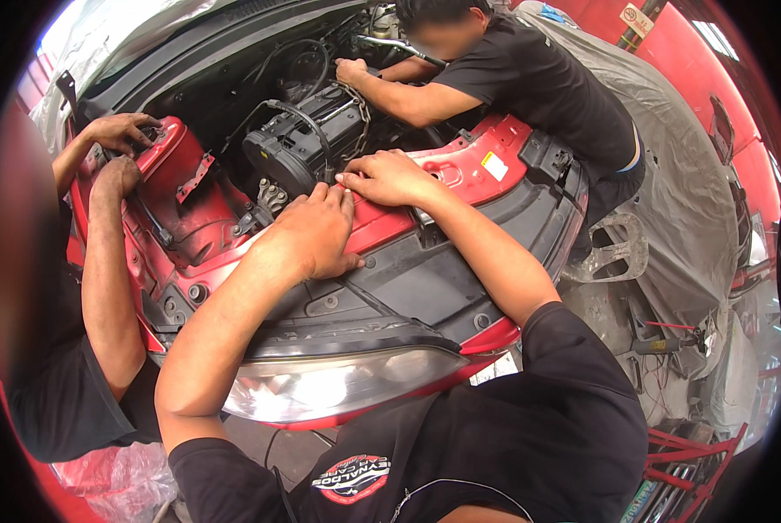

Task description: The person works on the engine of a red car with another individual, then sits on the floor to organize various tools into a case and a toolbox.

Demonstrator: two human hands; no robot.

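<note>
Both my hands rest on the red front crossmember (377,225) of a car with its engine bay exposed. My left hand (316,231) lies on it with the fingers stretched forward and the thumb apart. Just right of it, my right hand (392,179) leans on the rear edge of the crossmember, fingers loosely extended and holding nothing. Beyond them sits the dark engine (303,139), its pulley cover facing left. A metal chain (363,118) runs along the engine top, close to my right fingertips.
A co-worker's hands (122,135) work by the left red fender. Another person (538,78) leans in from the right, hands behind the engine. The headlight (342,381) is below my forearms. A grey-covered car (669,157) and a red metal frame (695,462) stand at right.
</note>
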